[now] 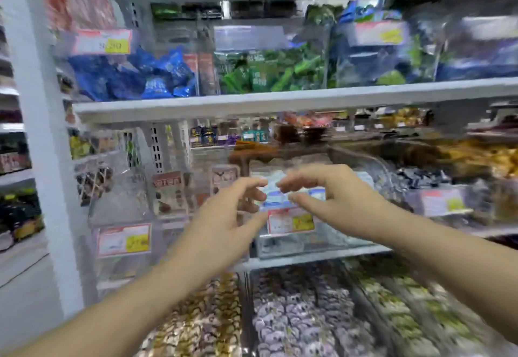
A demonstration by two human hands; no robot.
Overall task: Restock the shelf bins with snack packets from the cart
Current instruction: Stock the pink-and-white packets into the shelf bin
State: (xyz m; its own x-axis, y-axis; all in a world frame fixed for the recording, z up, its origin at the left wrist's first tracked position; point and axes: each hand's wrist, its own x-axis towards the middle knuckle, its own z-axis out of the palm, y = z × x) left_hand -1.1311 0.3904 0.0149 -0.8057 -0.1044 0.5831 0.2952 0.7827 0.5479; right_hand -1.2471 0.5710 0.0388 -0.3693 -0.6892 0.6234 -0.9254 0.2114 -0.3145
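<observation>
Forearms enter from both lower corners and meet at mid-frame over the lowest row of bins, which holds brownish packets (201,317), purplish packets (291,323) and greenish packets (406,309). The left hand (224,216) and right hand (336,199) face each other at the top front of a clear shelf bin (308,241) on the middle shelf. Their loosely curled fingertips are close together. White-and-blue snack packets (276,192) show in the gap between the fingertips, inside this bin. Motion blur hides whether either hand pinches a packet or only hovers beside it.

The bin's price label (290,220), red-bordered with a yellow patch, sits just below the right thumb, and its print is unreadable. Similar labels (123,240) (103,42) (379,33) (440,202) are equally smeared. On the upper shelf (280,99) lie blue packets (134,76) and green packets (269,71), with characters too blurred to read. Bins at the right edge are cut off.
</observation>
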